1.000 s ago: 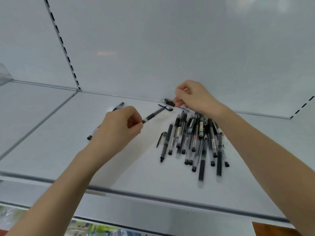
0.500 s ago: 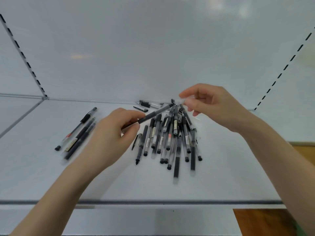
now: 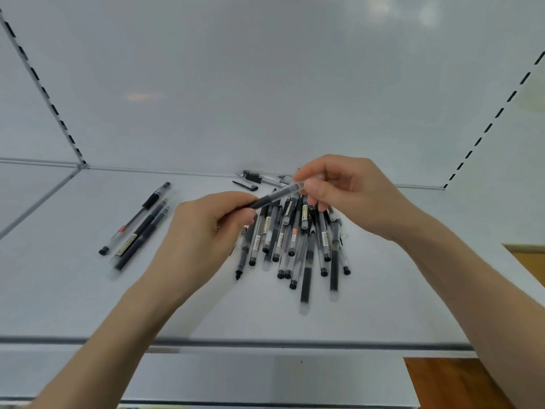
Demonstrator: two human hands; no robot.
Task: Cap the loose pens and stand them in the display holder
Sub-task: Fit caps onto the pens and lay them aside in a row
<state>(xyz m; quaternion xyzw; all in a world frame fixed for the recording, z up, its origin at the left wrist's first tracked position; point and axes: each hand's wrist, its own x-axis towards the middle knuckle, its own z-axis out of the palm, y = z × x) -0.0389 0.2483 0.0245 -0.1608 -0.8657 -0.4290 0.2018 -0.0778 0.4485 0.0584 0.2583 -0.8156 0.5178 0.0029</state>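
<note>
My left hand (image 3: 203, 234) grips the lower barrel of a black pen (image 3: 269, 198) held above the shelf. My right hand (image 3: 345, 196) pinches a clear cap (image 3: 296, 188) that sits on the pen's far end. Under both hands lies a pile of several black and clear pens (image 3: 295, 246), fanned toward the front. Three capped pens (image 3: 138, 228) lie side by side to the left. No display holder is in view.
The white shelf (image 3: 88, 305) has a raised front rail and a white back wall with slotted uprights at both sides. A loose black cap (image 3: 246, 185) and two more pens (image 3: 262, 178) lie by the back edge. A wooden floor (image 3: 454, 382) shows at lower right.
My right hand left the back of the pile with a clear cap and brought it onto the tip of the pen in my left hand. The camera view shifted right.
</note>
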